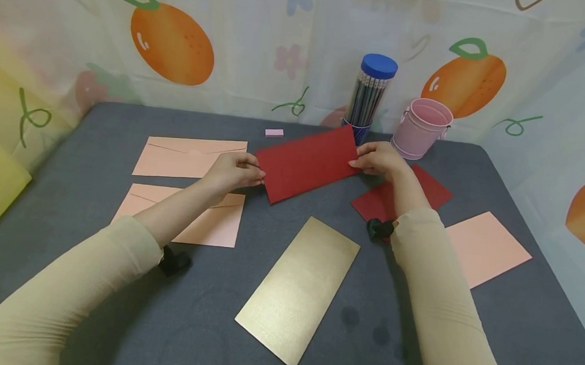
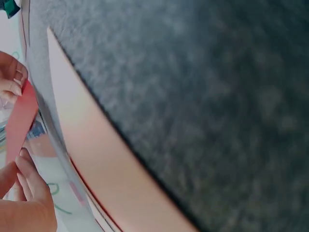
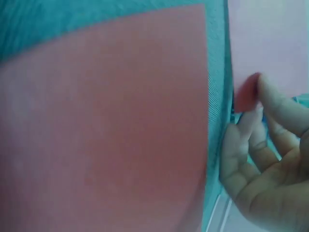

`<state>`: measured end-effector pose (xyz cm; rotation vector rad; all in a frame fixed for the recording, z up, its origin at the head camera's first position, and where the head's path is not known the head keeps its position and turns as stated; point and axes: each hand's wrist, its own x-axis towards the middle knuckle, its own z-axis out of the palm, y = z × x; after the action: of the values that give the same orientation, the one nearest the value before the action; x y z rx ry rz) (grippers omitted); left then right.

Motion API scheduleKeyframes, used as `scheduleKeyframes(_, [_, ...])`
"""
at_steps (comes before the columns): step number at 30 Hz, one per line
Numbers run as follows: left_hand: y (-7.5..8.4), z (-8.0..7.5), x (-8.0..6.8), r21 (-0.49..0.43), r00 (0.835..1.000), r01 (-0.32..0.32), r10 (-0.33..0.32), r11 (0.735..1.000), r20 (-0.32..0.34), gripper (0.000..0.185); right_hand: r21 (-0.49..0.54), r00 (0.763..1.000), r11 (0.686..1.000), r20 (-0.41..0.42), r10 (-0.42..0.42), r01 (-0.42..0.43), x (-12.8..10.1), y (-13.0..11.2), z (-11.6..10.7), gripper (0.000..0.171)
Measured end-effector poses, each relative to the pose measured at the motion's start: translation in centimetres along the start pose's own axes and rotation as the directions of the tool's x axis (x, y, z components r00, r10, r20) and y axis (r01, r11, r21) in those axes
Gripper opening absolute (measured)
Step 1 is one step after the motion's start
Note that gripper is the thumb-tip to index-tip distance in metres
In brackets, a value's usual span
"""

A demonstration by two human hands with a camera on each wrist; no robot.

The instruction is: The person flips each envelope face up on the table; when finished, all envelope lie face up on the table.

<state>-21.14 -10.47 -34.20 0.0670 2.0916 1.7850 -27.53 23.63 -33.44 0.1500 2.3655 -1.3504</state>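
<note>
Both hands pinch a red envelope (image 1: 307,162) above the grey table (image 1: 203,322): left hand (image 1: 235,170) at its left end, right hand (image 1: 380,159) at its right. A fruit-printed curtain (image 1: 170,41) backs the table.

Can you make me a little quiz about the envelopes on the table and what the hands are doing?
1. True or false: both hands hold the red envelope by its ends.
2. What colour is the envelope lying nearest the person? A) gold B) blue C) green
3. Fill in: the tube of pencils has a ____ lid.

Key:
1. True: the left hand pinches one end, the right hand the other.
2. A, the gold envelope.
3. Blue.
</note>
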Motion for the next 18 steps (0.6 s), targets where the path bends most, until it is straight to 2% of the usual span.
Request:
scheduleKeyframes(4, [0.6, -0.5, -0.3, -0.013, 0.998, -0.028, 0.028, 1.000, -0.057, 0.019, 0.147, 0.998, 0.988, 0.044, -0.053, 0.046, -0.2, 0.2, -0.6, 0.016])
scheduleKeyframes(7, [1.1, -0.9, -0.4, -0.029, 0.996, -0.038, 0.035, 0.999, -0.080, 0.020, 0.213, 0.995, 0.975, 0.061, -0.073, 0.058, -0.2, 0.1, -0.9, 0.012])
scheduleKeyframes(13, [1.7, -1.5, -0.7, -0.046, 0.993, -0.058, 0.053, 0.997, -0.108, 0.013, 0.290, 0.992, 0.955, 0.084, -0.090, 0.062, -0.5, 0.0, -1.2, 0.014])
scheduleKeyframes(18, [1.7, -1.8, -0.8, -0.034, 0.988, -0.100, 0.095, 0.994, -0.123, 0.011, 0.369, 0.985, 0.925, 0.102, -0.136, 0.089, -0.7, -0.1, -1.3, 0.020])
